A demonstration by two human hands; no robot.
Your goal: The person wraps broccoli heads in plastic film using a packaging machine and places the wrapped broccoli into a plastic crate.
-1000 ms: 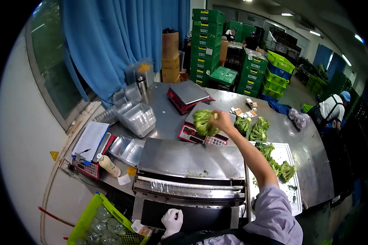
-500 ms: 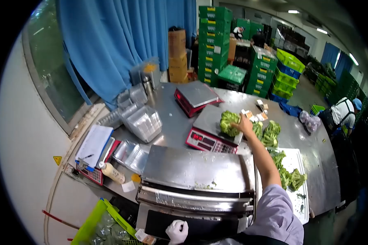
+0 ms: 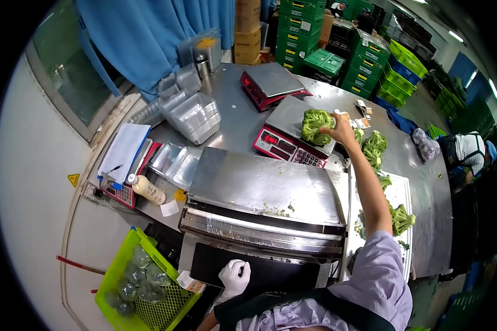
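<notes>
My bare right hand [image 3: 341, 129] has its fingers on a green broccoli head [image 3: 317, 126], which is on the plate of a red digital scale [image 3: 289, 148] with a lit display. Gloved in white, my left hand [image 3: 235, 277] is curled closed over the black pad [image 3: 204, 262] of the wrapping machine [image 3: 262, 190]; whatever its fingers may hold is hidden. Other broccoli pieces [image 3: 402, 219] lie on and behind a white cutting board [image 3: 406, 190] to the right.
Clear plastic trays [image 3: 196, 117] and a second scale [image 3: 273, 83] stand farther back. A bottle [image 3: 147, 189] and clipboard [image 3: 124, 150] are at left, above a green crate [image 3: 174, 309] of wrapped produce. A co-worker [image 3: 469, 151] bends at far right.
My right hand has moved the broccoli rightward and onto the scale plate. The view has tilted down, showing more of the green crate. My left hand stays curled near the black pad.
</notes>
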